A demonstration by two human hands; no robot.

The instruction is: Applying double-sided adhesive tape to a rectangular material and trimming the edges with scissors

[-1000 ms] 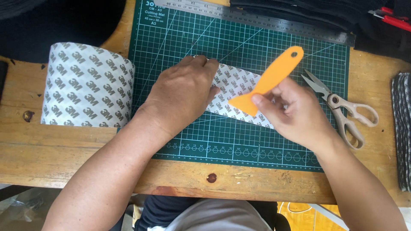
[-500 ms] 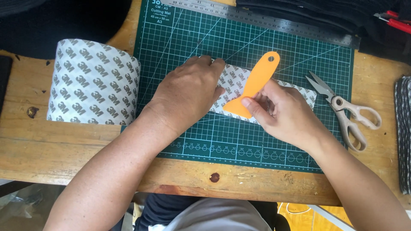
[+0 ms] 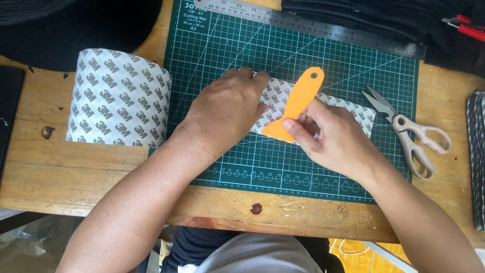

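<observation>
A cut strip of white patterned adhesive sheet [image 3: 353,108] lies flat on the green cutting mat [image 3: 333,60]. My left hand [image 3: 227,111] presses palm-down on the strip's left part and hides it. My right hand [image 3: 333,136] grips an orange plastic scraper [image 3: 298,101], its wide edge down on the strip and its handle with a hole pointing up and right. The two hands sit close together, the scraper between them.
A large roll of the same patterned sheet [image 3: 118,98] lies left of the mat on the wooden table [image 3: 76,172]. Scissors [image 3: 411,134] rest at the mat's right edge. A steel ruler [image 3: 313,25] lies along the mat's top. Dark fabric [image 3: 477,162] sits far right.
The scraper has slid left along the strip and stands more upright. My right hand followed it toward my left hand, which stayed pressed on the strip.
</observation>
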